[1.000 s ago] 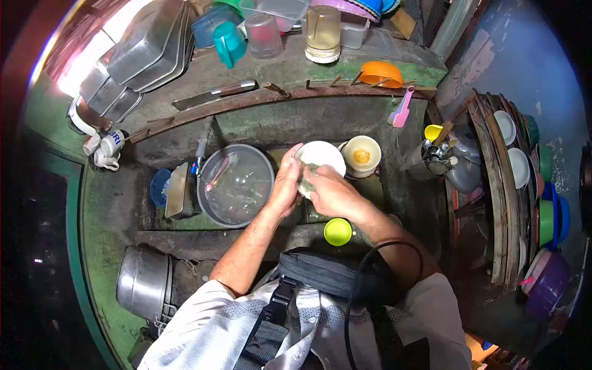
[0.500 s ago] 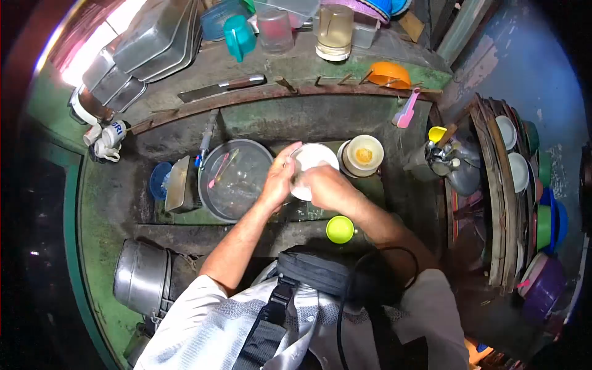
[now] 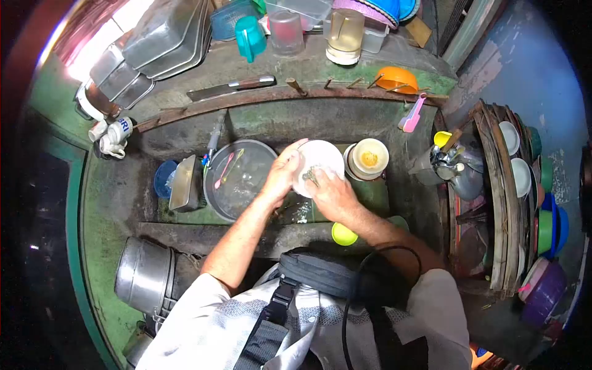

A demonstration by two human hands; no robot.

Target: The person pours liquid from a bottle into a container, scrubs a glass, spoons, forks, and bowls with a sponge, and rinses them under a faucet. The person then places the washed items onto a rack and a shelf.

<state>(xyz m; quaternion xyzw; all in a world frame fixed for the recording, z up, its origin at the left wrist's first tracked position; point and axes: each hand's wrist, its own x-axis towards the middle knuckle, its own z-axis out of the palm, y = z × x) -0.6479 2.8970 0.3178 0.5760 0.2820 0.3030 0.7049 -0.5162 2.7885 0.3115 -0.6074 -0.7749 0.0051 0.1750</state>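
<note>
Over the sink, my left hand point(image 3: 282, 174) grips a white bowl point(image 3: 325, 153) by its left edge, thumb near the rim. My right hand point(image 3: 335, 197) presses a crumpled grey-green scouring pad point(image 3: 312, 177) against the inside of this bowl, its fingers bent over the pad. Left of my hands stands a large grey basin point(image 3: 237, 200) of water, with a pink spoon point(image 3: 224, 170) and a yellowish one in it. To the right are stacked bowls point(image 3: 383, 151), the top one with orange residue inside. Below my right wrist is a lime-green cup point(image 3: 343, 234), partly covered by my forearm.
A metal container point(image 3: 183, 185) and a blue bowl point(image 3: 164, 177) stand left of the basin. Along the back ledge lies a cleaver point(image 3: 231, 88), with an orange bowl point(image 3: 396, 79) hung on pegs. A wooden dish rack point(image 3: 498, 203) is at right; a metal pot point(image 3: 143, 271) sits lower left.
The whole view has shifted slightly, so things appear further right. My right hand has moved over the bowl, and the scouring pad now shows under its fingers. My left hand keeps its hold.
</note>
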